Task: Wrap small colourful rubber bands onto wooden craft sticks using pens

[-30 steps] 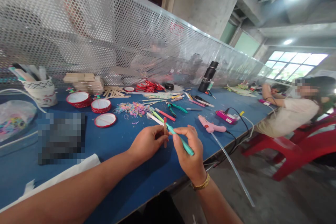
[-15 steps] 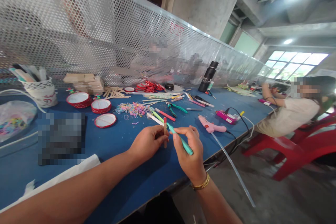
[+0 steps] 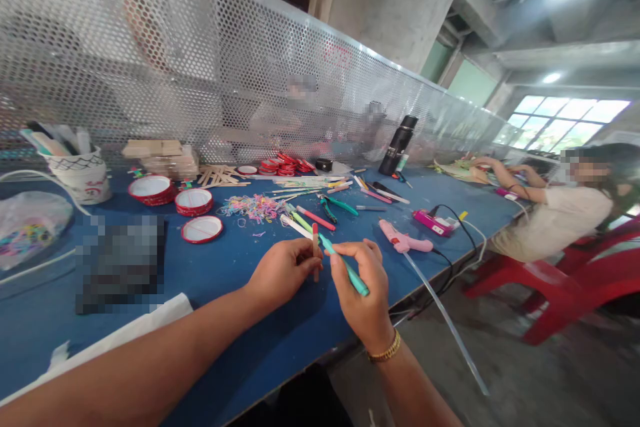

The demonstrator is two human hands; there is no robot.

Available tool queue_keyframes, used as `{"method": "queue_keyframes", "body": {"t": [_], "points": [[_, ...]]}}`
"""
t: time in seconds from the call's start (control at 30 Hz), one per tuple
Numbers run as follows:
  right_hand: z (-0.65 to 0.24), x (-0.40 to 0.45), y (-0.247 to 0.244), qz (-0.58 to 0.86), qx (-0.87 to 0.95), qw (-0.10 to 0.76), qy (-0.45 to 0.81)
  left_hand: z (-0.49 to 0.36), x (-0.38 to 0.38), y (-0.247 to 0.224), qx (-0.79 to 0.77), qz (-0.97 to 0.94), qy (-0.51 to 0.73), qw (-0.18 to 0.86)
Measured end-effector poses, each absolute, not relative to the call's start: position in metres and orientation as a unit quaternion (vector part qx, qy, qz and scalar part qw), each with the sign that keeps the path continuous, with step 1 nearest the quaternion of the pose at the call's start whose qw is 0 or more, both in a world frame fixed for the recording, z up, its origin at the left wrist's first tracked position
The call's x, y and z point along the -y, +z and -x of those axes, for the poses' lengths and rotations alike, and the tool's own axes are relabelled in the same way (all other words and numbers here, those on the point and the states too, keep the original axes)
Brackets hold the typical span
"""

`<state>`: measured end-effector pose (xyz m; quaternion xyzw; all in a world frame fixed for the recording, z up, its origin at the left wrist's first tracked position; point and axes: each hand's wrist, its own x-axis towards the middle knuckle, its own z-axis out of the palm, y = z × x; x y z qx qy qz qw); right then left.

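Observation:
My left hand (image 3: 286,269) pinches a small flat wooden stick (image 3: 315,255) upright, its upper end coloured red. In my right hand (image 3: 361,283) is a teal marker (image 3: 353,275), held like a pen, its tip pointing at the stick's upper part; whether they touch I cannot tell. Just beyond the hands lie a white marker (image 3: 296,225), a green marker (image 3: 301,221) and a red marker (image 3: 319,217). Teal-handled pliers (image 3: 341,205) rest behind them. A pile of coloured rubber bands (image 3: 254,207) sits to the left of the pliers.
Red-rimmed round lids (image 3: 201,229), stacked wooden sticks (image 3: 167,159) and a cup of pens (image 3: 80,173) stand on the left. A pink glue gun (image 3: 404,240) lies right, near the edge, its glue stick overhanging. Behind is a black bottle (image 3: 399,145). A person sits far right.
My hands, the stick and the teal marker have hardly moved. The person at the far right has lowered their raised arm and reached forward over the table.

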<state>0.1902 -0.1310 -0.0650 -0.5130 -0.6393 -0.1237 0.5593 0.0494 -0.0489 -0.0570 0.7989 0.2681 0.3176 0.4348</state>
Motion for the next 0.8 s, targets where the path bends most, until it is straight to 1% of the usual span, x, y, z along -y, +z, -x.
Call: {"method": "queue_keyframes", "body": {"t": [0.5,0.8], "points": [[-0.1875,0.1331,-0.0617,0.518,0.653,0.539,-0.123,-0.0508,0.0494,-0.0587,-0.283,-0.794,0.325,0.429],[-0.1886,0.1346,-0.0619,0.517,0.633,0.560,-0.137,-0.0513,0.0516,-0.0579,-0.291,-0.791,0.323,0.430]]}}
